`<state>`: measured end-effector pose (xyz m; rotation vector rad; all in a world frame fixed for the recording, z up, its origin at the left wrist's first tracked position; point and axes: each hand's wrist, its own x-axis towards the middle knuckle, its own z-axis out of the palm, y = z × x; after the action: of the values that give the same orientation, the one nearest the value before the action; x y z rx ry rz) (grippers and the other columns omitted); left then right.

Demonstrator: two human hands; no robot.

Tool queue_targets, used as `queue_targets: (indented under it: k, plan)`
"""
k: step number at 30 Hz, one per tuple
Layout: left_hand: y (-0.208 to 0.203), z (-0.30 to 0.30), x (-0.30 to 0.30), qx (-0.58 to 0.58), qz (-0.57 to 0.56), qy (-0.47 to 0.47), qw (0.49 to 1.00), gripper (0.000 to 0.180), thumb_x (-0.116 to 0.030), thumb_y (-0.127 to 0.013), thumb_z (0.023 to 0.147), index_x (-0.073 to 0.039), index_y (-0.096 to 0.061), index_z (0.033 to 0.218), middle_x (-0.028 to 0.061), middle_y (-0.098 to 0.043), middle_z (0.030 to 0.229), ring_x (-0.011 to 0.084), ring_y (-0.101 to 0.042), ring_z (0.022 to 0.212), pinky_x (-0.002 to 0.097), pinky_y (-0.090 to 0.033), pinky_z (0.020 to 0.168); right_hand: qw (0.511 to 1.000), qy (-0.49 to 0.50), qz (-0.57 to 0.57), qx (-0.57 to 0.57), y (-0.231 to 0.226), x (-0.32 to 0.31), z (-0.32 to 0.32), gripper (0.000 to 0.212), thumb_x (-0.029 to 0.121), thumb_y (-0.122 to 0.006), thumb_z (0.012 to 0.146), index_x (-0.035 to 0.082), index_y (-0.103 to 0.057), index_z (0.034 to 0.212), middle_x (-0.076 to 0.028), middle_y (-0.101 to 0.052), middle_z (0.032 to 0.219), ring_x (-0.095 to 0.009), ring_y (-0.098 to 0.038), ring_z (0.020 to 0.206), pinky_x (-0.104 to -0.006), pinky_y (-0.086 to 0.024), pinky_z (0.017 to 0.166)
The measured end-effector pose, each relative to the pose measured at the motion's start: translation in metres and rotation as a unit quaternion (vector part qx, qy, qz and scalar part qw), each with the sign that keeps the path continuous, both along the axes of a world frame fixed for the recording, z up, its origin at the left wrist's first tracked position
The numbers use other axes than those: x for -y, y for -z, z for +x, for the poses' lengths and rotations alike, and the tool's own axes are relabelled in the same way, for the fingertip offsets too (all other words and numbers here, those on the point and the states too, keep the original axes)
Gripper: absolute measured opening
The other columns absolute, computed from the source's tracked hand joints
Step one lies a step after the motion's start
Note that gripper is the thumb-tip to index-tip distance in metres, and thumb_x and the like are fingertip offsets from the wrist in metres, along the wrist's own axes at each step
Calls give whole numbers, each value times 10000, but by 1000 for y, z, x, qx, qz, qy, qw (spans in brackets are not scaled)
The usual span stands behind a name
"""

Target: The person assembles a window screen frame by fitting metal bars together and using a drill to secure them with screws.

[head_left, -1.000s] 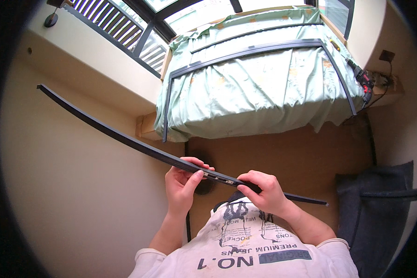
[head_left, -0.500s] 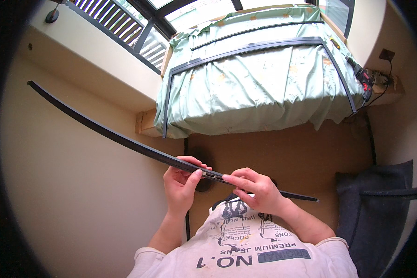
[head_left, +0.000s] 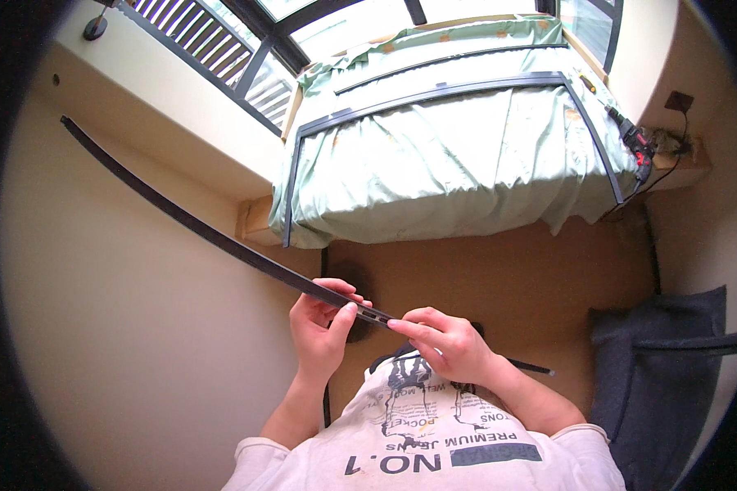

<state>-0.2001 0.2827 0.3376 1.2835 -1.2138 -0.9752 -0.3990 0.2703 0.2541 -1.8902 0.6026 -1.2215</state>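
A long, thin black frame bar (head_left: 164, 204) slants from the upper left, past both hands, down to the lower right. My left hand (head_left: 319, 327) is closed around it, thumb on the near side and fingers behind. Just right of that thumb, small slots show in the bar's side. My right hand (head_left: 446, 340) holds the bar beside these slots, its index fingertip pressed against the edge. This hand hides part of the bar, and its far end reappears beyond the wrist.
A pale green cloth (head_left: 434, 180) covers a bed-like platform ahead. On it lie a three-sided black frame (head_left: 434, 88) and another thin bar (head_left: 434, 64). A power drill (head_left: 637, 146) with a cord and a yellow-handled screwdriver (head_left: 587, 83) lie at right. A dark chair (head_left: 655, 360) stands lower right.
The bar has rolled slightly, so its slotted side shows more. Its upper-left end has risen a little. My right hand has shifted slightly left and down.
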Motion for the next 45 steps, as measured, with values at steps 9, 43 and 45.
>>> queue_targets:
  k: [9, 43, 45]
  plan:
    - [-1, -11, 4, 8, -9, -5, 1000, 193, 56, -571, 851, 42, -554, 1042, 112, -632, 925, 204, -683, 879, 297, -545, 821, 1000, 15, 0, 9, -4, 4, -10, 399, -37, -615, 811, 58, -626, 1198, -155, -640, 996, -291, -669, 754, -346, -567, 631]
    - [151, 95, 200, -240, 309, 110, 914, 240, -29, -447, 872, 73, -644, 963, 178, -677, 952, 242, -674, 894, 338, -553, 847, 893, 9, 441, -92, 59, 235, 46, 290, 30, -616, 896, 14, -598, 1185, -70, -672, 996, -127, -638, 937, -275, -515, 850]
    - [155, 99, 211, -243, 329, 105, 907, 243, -32, -447, 869, 79, -642, 963, 182, -678, 957, 242, -674, 893, 341, -548, 855, 895, 59, 439, -50, 74, 283, 48, 258, 75, -611, 906, -3, -616, 1151, -54, -678, 940, -106, -640, 849, -257, -522, 782]
